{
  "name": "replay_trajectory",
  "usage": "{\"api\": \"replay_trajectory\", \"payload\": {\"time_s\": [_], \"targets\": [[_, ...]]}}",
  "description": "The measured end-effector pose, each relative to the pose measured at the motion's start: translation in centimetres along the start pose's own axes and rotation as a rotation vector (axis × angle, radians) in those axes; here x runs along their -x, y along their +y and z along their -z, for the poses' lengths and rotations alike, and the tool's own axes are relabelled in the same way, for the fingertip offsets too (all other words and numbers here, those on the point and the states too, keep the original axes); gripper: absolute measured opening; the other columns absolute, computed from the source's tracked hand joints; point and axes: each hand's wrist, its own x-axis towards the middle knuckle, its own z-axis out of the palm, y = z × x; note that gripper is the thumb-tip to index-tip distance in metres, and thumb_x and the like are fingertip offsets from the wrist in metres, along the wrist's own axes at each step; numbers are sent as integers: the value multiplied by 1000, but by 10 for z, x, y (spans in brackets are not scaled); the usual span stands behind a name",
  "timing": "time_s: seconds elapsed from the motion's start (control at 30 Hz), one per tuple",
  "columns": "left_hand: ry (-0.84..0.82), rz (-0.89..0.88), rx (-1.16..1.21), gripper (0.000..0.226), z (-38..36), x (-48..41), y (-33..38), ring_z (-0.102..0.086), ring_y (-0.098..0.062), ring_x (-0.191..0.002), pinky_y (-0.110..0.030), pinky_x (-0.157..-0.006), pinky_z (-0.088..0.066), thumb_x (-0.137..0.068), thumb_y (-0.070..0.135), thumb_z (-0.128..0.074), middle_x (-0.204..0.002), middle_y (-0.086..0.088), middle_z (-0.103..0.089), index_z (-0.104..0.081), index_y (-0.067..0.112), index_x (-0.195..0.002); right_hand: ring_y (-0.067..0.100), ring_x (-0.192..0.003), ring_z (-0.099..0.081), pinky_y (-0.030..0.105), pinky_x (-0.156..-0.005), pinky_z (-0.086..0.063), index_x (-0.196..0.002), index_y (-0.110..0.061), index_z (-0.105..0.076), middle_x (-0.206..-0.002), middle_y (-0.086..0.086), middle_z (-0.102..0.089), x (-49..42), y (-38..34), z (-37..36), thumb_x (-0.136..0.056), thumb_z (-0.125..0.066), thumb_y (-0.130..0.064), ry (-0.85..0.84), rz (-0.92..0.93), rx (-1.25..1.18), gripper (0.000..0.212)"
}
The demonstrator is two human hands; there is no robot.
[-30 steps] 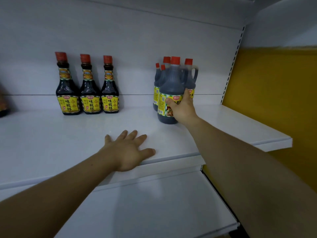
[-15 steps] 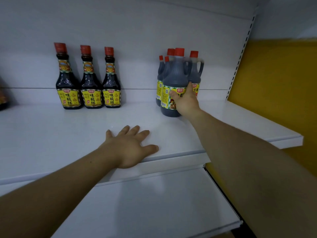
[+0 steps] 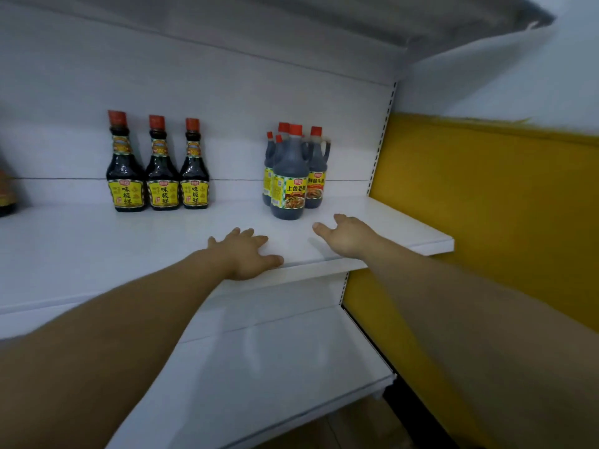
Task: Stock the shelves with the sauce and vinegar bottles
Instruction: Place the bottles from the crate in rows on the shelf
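— White shelf (image 3: 97, 247), and the dark jug (image 3: 289, 186) stands upright ahead of the other jugs (image 3: 317, 170). Why?
— Label outward, I'd guess. Right hand (image 3: 348, 236) just before the jug, loose, empty; left hand (image 3: 246, 254) flat, bracing.

At ten o'clock I see three near-black sauce bottles (image 3: 162, 176) with red caps and yellow labels. At twelve, the front jug (image 3: 289, 183) is dark, red-capped, its label yellow with green-and-white checks. The shelf (image 3: 97, 241) is white; the wall (image 3: 486, 205) at three o'clock is mustard yellow.
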Motion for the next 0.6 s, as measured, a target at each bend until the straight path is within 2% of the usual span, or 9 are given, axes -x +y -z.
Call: {"api": "replay_trajectory", "payload": {"time_s": [0.17, 0.33, 0.47, 0.6], "targets": [[3, -229, -30, 79, 2, 52, 58, -3, -24, -145, -60, -111, -7, -82, 73, -36, -158, 0, -10, -18, 33, -148, 30, -142, -24, 39, -111, -24, -152, -12, -17, -158, 10, -20, 83, 31, 38, -93, -28, -67, 31, -76, 59, 82], [-37, -381, 3, 77, -5, 110, 119, -8, -25, -144, -57, -112, -10, -84, 69, -39, -158, 0, -13, -17, 33, -148, 29, -141, -25, 36, -108, -27, -152, -12, -16, -158, 10, -20, 167, 67, 64, -92, -30, -67, 53, -147, 109, 83], [-89, -524, 15, 80, -15, 147, 164, -15, -23, -143, -48, -114, -18, -82, 69, -44, -157, 0, -17, -22, 29, -148, 33, -138, -31, 40, -105, -33, -152, -15, -19, -156, 11, -24, 228, 97, 77, -91, -33, -68, 63, -280, 122, 82], [-138, -634, 30, 80, -29, 173, 202, -13, -24, -144, -48, -115, -18, -83, 65, -48, -157, -2, -15, -20, 27, -148, 34, -142, -23, 46, -109, -28, -153, -14, -15, -159, 10, -17, 280, 123, 82, -93, -33, -66, 76, -409, 155, 81]]}}
